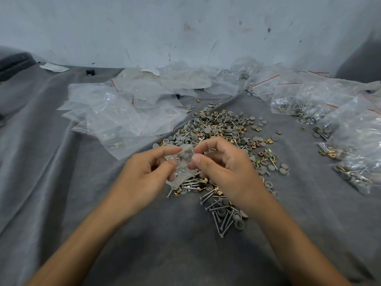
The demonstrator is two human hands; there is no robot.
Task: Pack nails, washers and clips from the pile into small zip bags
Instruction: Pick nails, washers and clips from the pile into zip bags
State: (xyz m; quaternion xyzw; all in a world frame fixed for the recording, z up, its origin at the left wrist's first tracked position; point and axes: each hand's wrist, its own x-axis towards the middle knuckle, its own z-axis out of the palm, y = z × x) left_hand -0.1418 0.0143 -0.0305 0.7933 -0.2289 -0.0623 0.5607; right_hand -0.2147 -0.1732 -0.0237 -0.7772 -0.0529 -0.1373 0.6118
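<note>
Spreading grey cloth [61, 172] below a scuffed wall [185, 27], left hand [142, 174] and right hand [228, 168] pinching 1 zip bag [184, 161].

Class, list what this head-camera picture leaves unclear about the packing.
Small clear zip bag: head view, contents blurred, edges covered by left hand and right hand.
Filled clear plastic bags: head view, cut by right edge.
Pile of grey washers, silver nails, brass clips: head view, partly under right hand.

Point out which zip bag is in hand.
The small bag pinched between left hand and right hand; the empty bags and filled bags lie on the cloth.
</note>
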